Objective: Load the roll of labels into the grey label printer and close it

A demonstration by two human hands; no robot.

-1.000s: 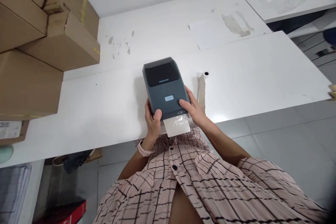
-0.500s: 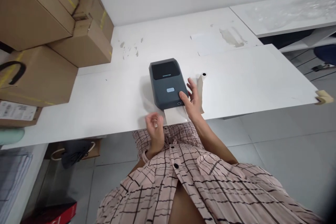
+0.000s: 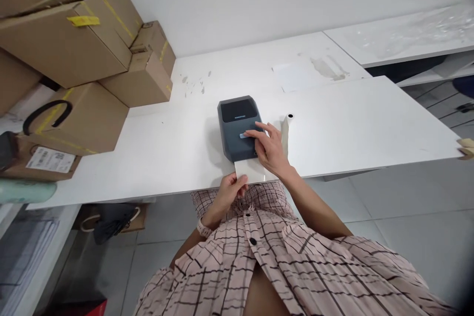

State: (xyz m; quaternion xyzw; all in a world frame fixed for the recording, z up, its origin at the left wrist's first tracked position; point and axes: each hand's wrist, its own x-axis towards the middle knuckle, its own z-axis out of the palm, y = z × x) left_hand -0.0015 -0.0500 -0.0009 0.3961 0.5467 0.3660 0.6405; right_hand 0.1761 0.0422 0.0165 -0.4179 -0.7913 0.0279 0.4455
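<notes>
A dark grey label printer point(image 3: 236, 123) sits near the front edge of a white table point(image 3: 344, 123). A white label point(image 3: 247, 170) sticks out of its front slot. My right hand point(image 3: 270, 148) rests on top of the printer, fingers spread, a fingertip by the light blue button point(image 3: 243, 135). My left hand point(image 3: 230, 192) is at the table's edge, pinching the label's lower left corner between thumb and fingers. A pale watch strap is on my left wrist.
Stacked cardboard boxes point(image 3: 74, 54) fill the table's left end. A small white paper roll point(image 3: 285, 128) lies just right of the printer. A sheet of paper point(image 3: 296, 76) lies further back. A second white surface point(image 3: 400, 32) stands at the right; tiled floor lies below.
My left hand left the printer's front left corner, dropped below the edge, and now pinches the label. My right hand slid from the printer's right side onto its top near the button.
</notes>
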